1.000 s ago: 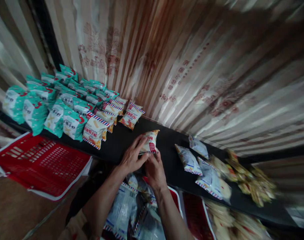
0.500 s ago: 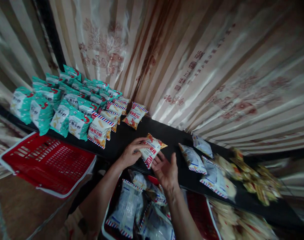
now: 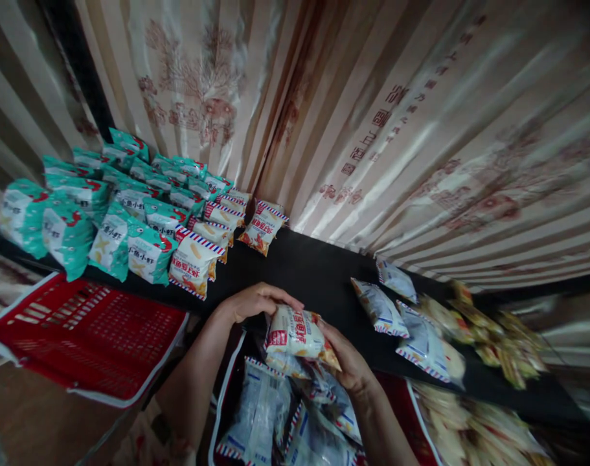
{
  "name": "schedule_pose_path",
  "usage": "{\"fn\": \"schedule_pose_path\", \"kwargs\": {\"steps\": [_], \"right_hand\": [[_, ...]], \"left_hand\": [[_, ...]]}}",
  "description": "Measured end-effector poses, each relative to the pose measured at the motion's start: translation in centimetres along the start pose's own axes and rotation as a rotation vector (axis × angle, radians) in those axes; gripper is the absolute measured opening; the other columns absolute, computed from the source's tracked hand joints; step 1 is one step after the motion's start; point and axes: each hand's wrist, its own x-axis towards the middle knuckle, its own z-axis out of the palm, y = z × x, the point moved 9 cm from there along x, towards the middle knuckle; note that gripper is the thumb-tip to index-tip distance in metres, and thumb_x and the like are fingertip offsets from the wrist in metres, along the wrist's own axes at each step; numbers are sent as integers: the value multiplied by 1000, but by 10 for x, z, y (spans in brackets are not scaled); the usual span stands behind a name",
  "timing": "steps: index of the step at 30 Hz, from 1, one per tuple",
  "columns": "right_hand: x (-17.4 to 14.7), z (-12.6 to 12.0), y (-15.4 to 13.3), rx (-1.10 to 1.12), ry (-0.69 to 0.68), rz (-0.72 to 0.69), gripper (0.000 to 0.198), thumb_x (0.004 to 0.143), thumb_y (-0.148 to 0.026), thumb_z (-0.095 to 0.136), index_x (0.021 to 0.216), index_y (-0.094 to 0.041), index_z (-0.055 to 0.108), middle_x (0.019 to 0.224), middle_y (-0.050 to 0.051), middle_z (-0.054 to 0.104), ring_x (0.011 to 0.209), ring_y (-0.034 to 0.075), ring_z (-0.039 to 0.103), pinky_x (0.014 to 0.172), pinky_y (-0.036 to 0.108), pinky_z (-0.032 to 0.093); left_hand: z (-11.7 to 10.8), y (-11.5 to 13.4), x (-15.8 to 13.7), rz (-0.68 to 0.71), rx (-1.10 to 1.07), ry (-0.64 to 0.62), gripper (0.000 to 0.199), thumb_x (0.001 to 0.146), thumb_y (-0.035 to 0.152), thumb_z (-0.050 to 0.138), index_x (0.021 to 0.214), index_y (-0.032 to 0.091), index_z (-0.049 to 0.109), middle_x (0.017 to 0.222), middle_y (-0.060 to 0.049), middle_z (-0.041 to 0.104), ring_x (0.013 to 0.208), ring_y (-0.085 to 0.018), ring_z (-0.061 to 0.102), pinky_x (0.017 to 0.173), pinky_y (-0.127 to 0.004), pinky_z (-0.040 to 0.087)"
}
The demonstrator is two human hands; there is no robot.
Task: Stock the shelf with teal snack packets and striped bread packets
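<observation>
The left hand (image 3: pixel 258 303) and right hand (image 3: pixel 350 362) hold a white snack packet (image 3: pixel 297 333) with red Chinese lettering between them; left of the grip, teal bags (image 3: pixel 151 254) read "小鱼小虾."

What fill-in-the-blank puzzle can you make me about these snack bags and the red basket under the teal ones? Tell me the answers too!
1. The held snack bag is between the left hand and the ____ hand.
2. The teal bags stand toward the ____ side of the picture.
3. The long surface under those bags is coloured ____.
4. The red basket has a rim coloured ____.

Missing words: right; left; black; white.
</observation>
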Motion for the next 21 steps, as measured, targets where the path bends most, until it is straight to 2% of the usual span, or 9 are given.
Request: {"fn": "schedule_pose_path", "kwargs": {"steps": [3, 6, 7, 9, 11, 13, 17, 21], "right_hand": [[3, -3, 11, 36, 0, 99, 24, 67, -30, 75, 86, -17, 68, 72, 6, 73, 61, 22, 69, 51, 30, 56], [10, -6, 9, 115, 32, 20, 22, 69, -30, 73, 89, -21, 68, 78, 4, 74, 67, 21, 70, 51, 28, 56], [13, -6, 8, 136, 47, -23, 21, 70, -28, 73, 89, -23, 68, 80, 2, 74, 70, 20, 70, 53, 28, 57], [18, -3, 8, 170, 78, -92, 20, 71, -27, 72, 90, -25, 67, 84, 0, 74, 75, 19, 70, 57, 27, 58], [23, 4, 9, 209, 123, -141, 20, 71, -27, 73, 90, -26, 67, 87, -2, 73, 79, 17, 69, 62, 26, 58], [26, 13, 10, 241, 172, -165, 21, 68, -26, 75, 88, -27, 67, 87, -4, 73, 80, 14, 68, 67, 25, 58], [33, 37, 7, 208, 172, -174, 33, 61, -20, 81, 89, -26, 66, 86, -5, 72, 77, 11, 66, 71, 23, 55], [41, 56, 0, 44, 97, -193, 34, 60, -30, 82, 89, -21, 67, 88, 0, 72, 77, 13, 65, 75, 25, 52]], "left_hand": [[-24, 8, 9, 122, -114, 233, 45, 66, 19, 59, 110, 20, 65, 115, -7, 66, 108, -24, 58, 92, -37, 42], [-43, 11, 12, 226, -290, 439, 54, 73, 33, 63, 125, 23, 52, 128, -9, 56, 111, -25, 55, 86, -36, 45], [-43, 10, 14, 226, -332, 452, 58, 75, 38, 62, 129, 24, 48, 128, -10, 55, 112, -25, 55, 83, -35, 46], [-36, 10, 20, 214, -365, 399, 62, 78, 47, 59, 133, 22, 42, 127, -11, 56, 113, -26, 54, 81, -35, 47], [-28, 14, 25, 225, -338, 324, 64, 76, 47, 63, 131, 21, 44, 126, -11, 57, 115, -26, 52, 86, -34, 45], [-27, 17, 26, 237, -297, 311, 62, 71, 42, 70, 125, 20, 50, 124, -9, 58, 116, -26, 52, 91, -34, 43], [-48, 15, 22, 230, -257, 462, 58, 67, 39, 73, 119, 19, 53, 119, -7, 62, 112, -25, 54, 94, -35, 42], [-66, 21, 13, 265, -125, 524, 61, 73, 39, 65, 127, 17, 47, 125, -8, 59, 117, -27, 52, 97, -37, 42]]}}
